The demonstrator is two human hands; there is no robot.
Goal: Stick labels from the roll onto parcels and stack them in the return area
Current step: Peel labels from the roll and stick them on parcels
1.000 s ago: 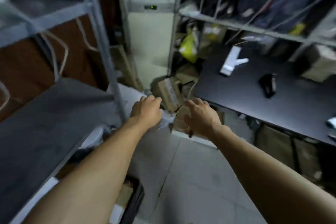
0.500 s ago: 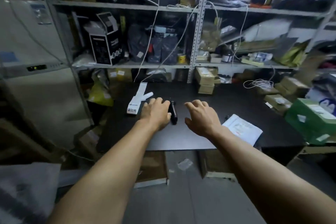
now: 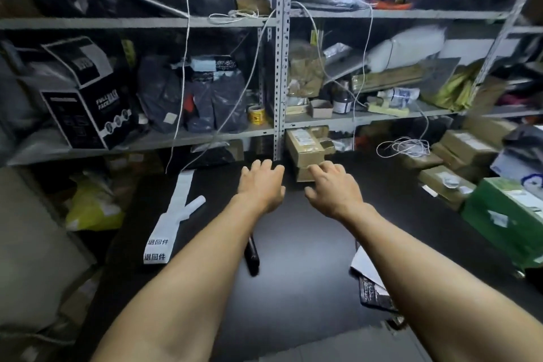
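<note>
Both arms reach out over the black table (image 3: 293, 273). The left hand (image 3: 260, 185) and right hand (image 3: 333, 189) hover side by side above it, fingers loosely spread and slightly bent, holding nothing.

The label strip (image 3: 173, 214) lies flat on the table, left of the left hand and apart from it, running from the table's back edge toward the near left. A short curled tab branches off its right side. It is white backing paper, and 2 labels with black printed characters show at its near end.

A stack of brown parcels (image 3: 305, 150) sits at the back of the table, just beyond the right hand's fingertips; whether the fingers touch the lowest box cannot be told. More brown parcels (image 3: 452, 167) are piled at the table's right end, with a green box (image 3: 505, 214) beside them.

A black pen-like tool (image 3: 252, 256) lies on the table, partly under the left forearm. Papers (image 3: 370, 282) lie under the right forearm.

Behind the table, metal shelves (image 3: 279, 67) hold dark bags (image 3: 205, 91), a black printed box (image 3: 85, 97), a yellow tape roll (image 3: 256, 114) and more packages, with white cords hanging down. A yellow bag (image 3: 94, 206) lies left of the table.
</note>
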